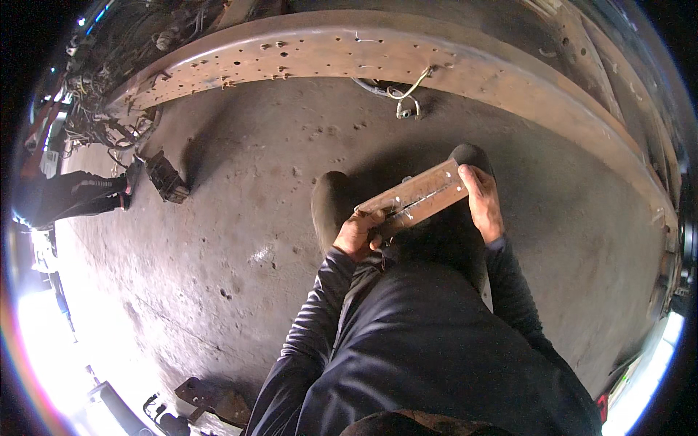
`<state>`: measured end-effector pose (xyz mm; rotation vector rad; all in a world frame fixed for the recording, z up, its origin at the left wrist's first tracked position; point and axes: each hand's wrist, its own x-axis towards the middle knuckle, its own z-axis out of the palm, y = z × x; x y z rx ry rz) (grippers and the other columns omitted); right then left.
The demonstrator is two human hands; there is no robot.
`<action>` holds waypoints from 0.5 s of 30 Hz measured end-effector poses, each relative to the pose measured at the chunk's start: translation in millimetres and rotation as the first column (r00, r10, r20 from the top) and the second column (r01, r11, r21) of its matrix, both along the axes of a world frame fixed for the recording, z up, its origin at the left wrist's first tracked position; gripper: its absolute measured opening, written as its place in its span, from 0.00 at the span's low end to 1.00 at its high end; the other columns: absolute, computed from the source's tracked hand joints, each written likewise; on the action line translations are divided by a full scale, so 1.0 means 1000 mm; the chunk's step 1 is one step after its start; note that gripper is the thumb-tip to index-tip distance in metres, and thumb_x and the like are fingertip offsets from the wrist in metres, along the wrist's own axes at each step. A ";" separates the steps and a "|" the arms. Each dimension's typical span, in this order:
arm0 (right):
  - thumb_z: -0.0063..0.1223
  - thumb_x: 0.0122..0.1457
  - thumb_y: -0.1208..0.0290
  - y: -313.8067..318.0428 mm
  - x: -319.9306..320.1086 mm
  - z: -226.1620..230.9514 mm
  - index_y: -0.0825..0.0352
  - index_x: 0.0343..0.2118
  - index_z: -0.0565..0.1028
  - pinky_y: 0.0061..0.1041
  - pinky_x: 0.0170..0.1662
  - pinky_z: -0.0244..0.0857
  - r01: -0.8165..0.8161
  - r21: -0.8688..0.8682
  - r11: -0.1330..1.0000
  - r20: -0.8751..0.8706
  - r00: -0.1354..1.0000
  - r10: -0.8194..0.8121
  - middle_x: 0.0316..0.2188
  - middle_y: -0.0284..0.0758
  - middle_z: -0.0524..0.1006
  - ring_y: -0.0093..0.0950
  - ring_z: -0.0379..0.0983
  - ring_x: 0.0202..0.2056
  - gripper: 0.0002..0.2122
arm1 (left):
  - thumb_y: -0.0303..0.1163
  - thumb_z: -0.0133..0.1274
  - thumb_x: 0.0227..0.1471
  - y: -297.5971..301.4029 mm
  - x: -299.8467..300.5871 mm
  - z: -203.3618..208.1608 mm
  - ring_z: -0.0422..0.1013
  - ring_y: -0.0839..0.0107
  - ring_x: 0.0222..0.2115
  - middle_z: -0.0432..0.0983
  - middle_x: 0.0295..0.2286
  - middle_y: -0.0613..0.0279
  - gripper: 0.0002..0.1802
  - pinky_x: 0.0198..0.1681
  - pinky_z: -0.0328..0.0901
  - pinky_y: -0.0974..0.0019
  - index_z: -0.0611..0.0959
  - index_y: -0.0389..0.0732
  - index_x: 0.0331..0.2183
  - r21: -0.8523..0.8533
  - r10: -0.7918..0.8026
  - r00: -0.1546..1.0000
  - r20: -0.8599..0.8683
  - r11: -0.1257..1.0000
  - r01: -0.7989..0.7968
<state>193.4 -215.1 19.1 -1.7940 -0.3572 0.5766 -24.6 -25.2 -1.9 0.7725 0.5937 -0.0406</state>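
Between my two hands, above my knees, I hold a long, flat, brownish metal plate [413, 198] with small holes and a dark line running along its length. It is tilted, its right end farther away than its left. My left hand [358, 234] is closed round the left end, thumb on top. At the other end, my right hand [481, 202] grips the edge with its thumb on the face; its other fingers are mostly hidden beneath.
A long brown metal beam [320, 52] with many holes arches across the far side. Wires with a fitting [407, 109] hang from it. At left are tangled cables [94, 120], a dark box [167, 178] and another person's legs [83, 195]. Brown metal parts [211, 398] lie near lower left.
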 end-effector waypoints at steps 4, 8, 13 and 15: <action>0.53 0.65 0.52 0.007 -0.005 0.011 0.69 0.31 0.78 0.26 0.37 0.61 0.009 0.041 0.999 0.003 1.000 -0.009 0.25 0.27 0.73 0.21 0.65 0.31 0.20 | 0.33 0.49 0.58 0.002 0.000 -0.008 0.71 0.74 0.18 0.80 0.30 0.56 0.17 0.13 0.58 0.75 0.79 0.33 0.45 -0.027 0.022 1.000 0.015 0.999 -0.022; 0.53 0.65 0.52 0.005 0.002 0.001 0.69 0.30 0.75 0.27 0.35 0.59 -0.005 0.010 1.000 0.036 0.999 0.004 0.24 0.27 0.70 0.21 0.62 0.30 0.20 | 0.33 0.48 0.59 0.000 0.004 -0.004 0.73 0.74 0.21 0.80 0.34 0.56 0.18 0.15 0.59 0.76 0.78 0.33 0.47 -0.056 0.052 0.998 0.027 0.997 -0.050; 0.53 0.65 0.52 0.005 0.005 0.001 0.69 0.30 0.76 0.27 0.36 0.60 -0.028 -0.022 0.999 0.040 0.999 0.029 0.25 0.27 0.71 0.21 0.62 0.31 0.20 | 0.33 0.47 0.61 0.000 0.003 -0.004 0.73 0.74 0.22 0.79 0.35 0.56 0.19 0.16 0.62 0.75 0.76 0.32 0.50 -0.089 0.069 0.997 0.026 0.994 -0.066; 0.53 0.65 0.52 0.008 0.000 0.006 0.69 0.32 0.77 0.26 0.38 0.60 -0.001 -0.017 1.000 0.048 0.999 0.002 0.26 0.27 0.72 0.21 0.64 0.32 0.20 | 0.32 0.47 0.61 0.001 0.003 -0.011 0.72 0.74 0.21 0.79 0.35 0.56 0.19 0.16 0.62 0.75 0.76 0.32 0.50 -0.079 0.062 0.998 -0.023 0.995 -0.064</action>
